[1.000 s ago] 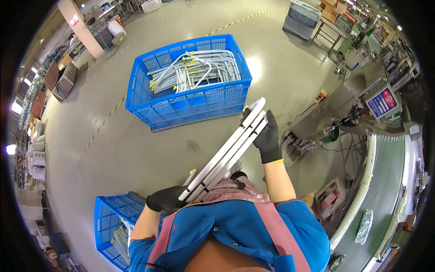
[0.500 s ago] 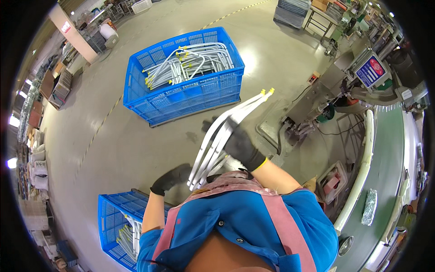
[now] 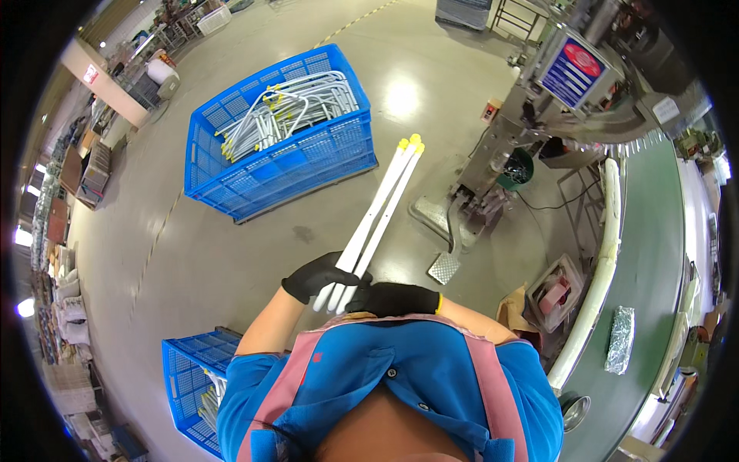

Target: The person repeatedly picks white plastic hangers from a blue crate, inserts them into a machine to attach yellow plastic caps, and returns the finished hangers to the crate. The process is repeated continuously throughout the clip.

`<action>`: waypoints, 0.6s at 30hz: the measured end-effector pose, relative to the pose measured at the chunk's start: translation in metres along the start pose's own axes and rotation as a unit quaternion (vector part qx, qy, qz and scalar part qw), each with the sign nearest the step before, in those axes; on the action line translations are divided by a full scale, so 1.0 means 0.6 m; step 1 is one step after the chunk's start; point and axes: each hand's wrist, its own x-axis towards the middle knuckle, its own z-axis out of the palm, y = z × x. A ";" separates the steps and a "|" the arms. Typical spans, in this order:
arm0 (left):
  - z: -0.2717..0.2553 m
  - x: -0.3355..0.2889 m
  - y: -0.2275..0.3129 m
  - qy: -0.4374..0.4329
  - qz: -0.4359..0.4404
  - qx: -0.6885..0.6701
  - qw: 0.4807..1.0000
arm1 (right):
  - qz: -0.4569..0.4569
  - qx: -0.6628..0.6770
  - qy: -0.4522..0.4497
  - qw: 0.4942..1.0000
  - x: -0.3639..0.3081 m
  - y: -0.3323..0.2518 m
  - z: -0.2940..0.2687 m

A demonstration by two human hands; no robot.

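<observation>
Several white metal tubes (image 3: 375,213) with yellow end caps are held in front of my chest, slanting up and away to the right. My left hand (image 3: 318,278), in a black glove, is closed round them near their lower ends. My right hand (image 3: 396,299), also gloved in black, lies low against the apron beside those ends. Its fingers are curled onto the tubes, though the fingertips are partly hidden. Beyond, a large blue plastic crate (image 3: 300,162) holds a pile of similar bent white tubes (image 3: 289,112) with yellow caps.
Another blue crate (image 3: 178,385) with white tubes stands at my lower left. To the right are a machine (image 3: 493,158) with a foot pedal (image 3: 444,268), and a long green worktable (image 3: 650,254). A bin (image 3: 556,294) stands beneath its near edge.
The tubes have swung more upright and closer together. My left hand has come up and taken hold of them; my right hand has slid down towards their lower ends. The view has turned rightward.
</observation>
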 end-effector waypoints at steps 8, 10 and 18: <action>0.061 0.028 -0.022 0.067 0.038 0.058 0.995 | 0.132 -0.053 0.494 0.858 -0.214 0.052 -0.150; 0.080 0.032 -0.018 0.063 0.022 0.048 0.997 | 0.138 -0.087 0.575 0.801 -0.246 0.065 -0.194; 0.150 0.072 0.017 0.035 0.015 0.304 0.952 | 0.092 -0.231 0.624 0.741 -0.310 0.100 -0.293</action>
